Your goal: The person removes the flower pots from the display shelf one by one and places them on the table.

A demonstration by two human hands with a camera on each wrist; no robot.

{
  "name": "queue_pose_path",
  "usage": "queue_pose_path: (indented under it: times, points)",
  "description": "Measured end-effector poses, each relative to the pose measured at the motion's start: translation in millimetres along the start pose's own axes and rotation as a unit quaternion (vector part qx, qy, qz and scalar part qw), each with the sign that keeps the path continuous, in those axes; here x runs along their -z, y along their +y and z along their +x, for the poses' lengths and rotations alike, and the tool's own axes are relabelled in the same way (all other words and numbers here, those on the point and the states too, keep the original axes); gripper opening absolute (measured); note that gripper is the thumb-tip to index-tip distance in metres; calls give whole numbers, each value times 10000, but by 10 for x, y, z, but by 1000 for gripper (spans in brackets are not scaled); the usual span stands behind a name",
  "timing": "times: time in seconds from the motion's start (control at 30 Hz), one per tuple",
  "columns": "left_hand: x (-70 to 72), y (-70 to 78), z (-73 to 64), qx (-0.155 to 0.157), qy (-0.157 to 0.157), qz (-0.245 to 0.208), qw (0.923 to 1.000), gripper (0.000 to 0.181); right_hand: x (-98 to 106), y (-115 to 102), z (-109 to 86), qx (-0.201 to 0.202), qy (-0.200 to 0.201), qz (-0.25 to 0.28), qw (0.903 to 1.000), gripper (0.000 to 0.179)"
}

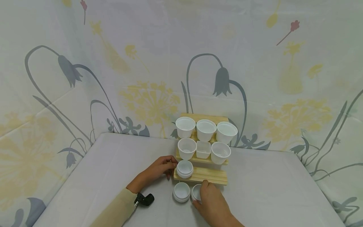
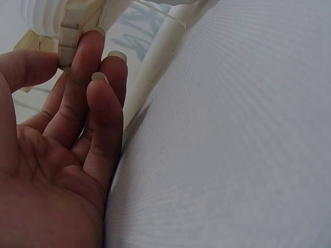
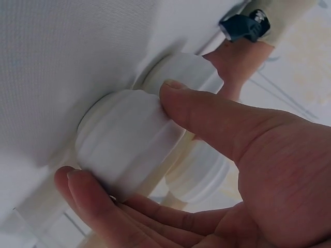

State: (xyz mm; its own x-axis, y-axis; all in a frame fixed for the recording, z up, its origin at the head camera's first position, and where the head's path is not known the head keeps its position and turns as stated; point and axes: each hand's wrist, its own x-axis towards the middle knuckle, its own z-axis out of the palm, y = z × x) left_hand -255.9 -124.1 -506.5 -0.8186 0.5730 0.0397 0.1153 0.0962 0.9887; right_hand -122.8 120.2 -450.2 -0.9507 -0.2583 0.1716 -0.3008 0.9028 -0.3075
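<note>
A stepped wooden rack stands near the back of the table. My left hand is at its lower left corner; in the left wrist view, thumb and fingers pinch the wooden board's end. On that lowest step, at the left, sits a small white round jar. My right hand grips a similar white jar in front of the rack, thumb on one side and fingers on the other, partly covering it in the head view. Just left of it another white jar stands on the table.
The middle step carries two round white cups and a square white cup between them. Three white cups stand in a row on the step above. A floral curtain hangs behind the white-covered table.
</note>
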Motion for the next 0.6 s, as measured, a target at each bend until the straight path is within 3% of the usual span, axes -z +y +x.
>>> queue_pose_path:
  times: [0.47,0.6]
  points:
    - [-5,6,1,36,8,1,10000,20,125,-16,-6,-59,-233,62,9997,58]
    - [-4,14,-2,27,5,71,10000,21,189,-5,-17,52,-36,171,9998,60]
